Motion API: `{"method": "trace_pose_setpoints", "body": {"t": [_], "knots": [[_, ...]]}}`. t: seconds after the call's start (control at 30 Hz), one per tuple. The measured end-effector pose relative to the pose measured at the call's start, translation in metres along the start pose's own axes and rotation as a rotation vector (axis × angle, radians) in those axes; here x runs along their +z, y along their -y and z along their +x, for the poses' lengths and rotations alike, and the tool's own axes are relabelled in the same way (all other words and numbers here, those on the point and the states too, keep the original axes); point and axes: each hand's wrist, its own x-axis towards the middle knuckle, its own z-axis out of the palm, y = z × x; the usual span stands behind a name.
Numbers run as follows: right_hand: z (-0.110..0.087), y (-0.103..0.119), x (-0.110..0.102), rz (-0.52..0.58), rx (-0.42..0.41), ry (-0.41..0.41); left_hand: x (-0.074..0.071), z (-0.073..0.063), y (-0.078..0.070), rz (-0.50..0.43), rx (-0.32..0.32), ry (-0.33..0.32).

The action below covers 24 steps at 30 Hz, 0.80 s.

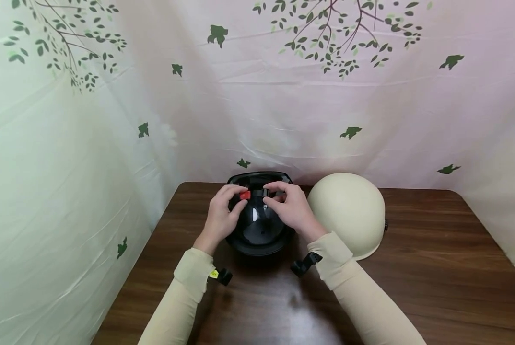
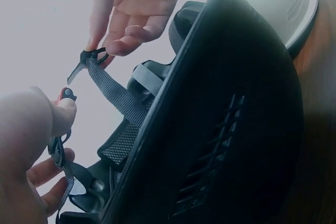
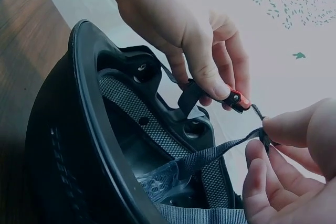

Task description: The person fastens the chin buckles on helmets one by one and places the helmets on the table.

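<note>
A black helmet rests upside down on the table, its padded inside and grey straps showing in the wrist views. My left hand pinches the red buckle half of the chin strap between thumb and fingers. Opposite it, my right hand pinches the black buckle half, which has a thin toothed tongue. Both halves are held above the helmet's opening. In the left wrist view the tongue's tip points at the red half, very close; whether they touch I cannot tell.
A cream helmet stands dome up on the brown wooden table, just right of the black one and beside my right forearm. Behind the table hangs a pale curtain with leaf prints.
</note>
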Motion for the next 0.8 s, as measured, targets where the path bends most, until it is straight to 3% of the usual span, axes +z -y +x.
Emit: {"method": "trace_pose_setpoints", "body": {"t": [0.2, 0.37, 0.6, 0.8], "knots": [[0.0002, 0.0022, 0.0016, 0.009, -0.022, 0.033, 0.0013, -0.0008, 0.0009, -0.003, 0.018, 0.017], [0.0008, -0.0005, 0.0003, -0.008, -0.034, 0.008, 0.0018, -0.0021, 0.0037, -0.024, 0.044, 0.015], [0.0001, -0.0005, -0.0003, -0.024, -0.027, 0.034, -0.0004, -0.0019, 0.0041, -0.017, 0.01, 0.022], [0.0019, 0.0011, 0.0016, -0.026, -0.035, 0.037, -0.0002, -0.0012, 0.0047, -0.005, 0.035, 0.004]]}}
